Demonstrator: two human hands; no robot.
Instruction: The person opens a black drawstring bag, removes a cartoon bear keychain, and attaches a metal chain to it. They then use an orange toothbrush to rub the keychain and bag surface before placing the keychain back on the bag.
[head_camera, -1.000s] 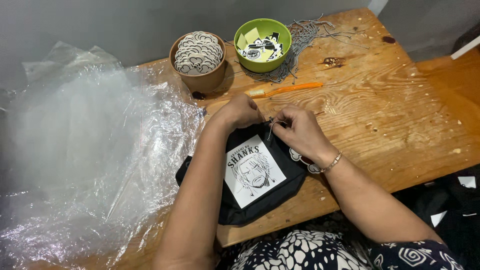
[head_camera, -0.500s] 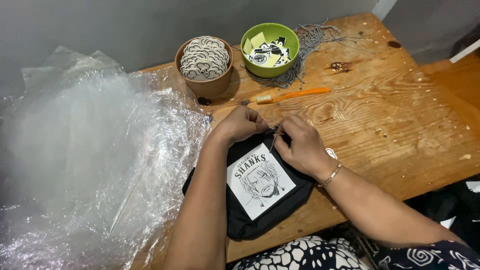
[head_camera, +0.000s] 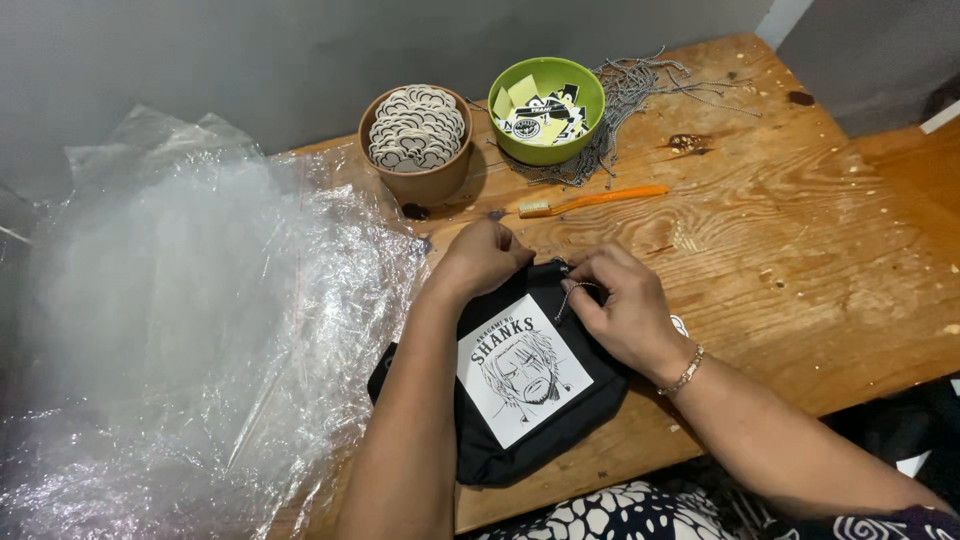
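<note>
A small black pouch with a white square print of a drawn face lies on the wooden table in front of me. My left hand grips the pouch's top edge. My right hand pinches a thin metal ball chain at the same top edge, close beside the left hand. A bracelet sits on my right wrist.
A brown pot of white cut-out pieces and a green bowl of paper tags stand at the back. A heap of ball chains lies behind the bowl. An orange toothbrush lies between. Crumpled clear plastic bags cover the left.
Both hands stay at the pouch's top edge, working the chain. The view has shifted slightly, and the pouch and hands sit a little lower and more to the right.
</note>
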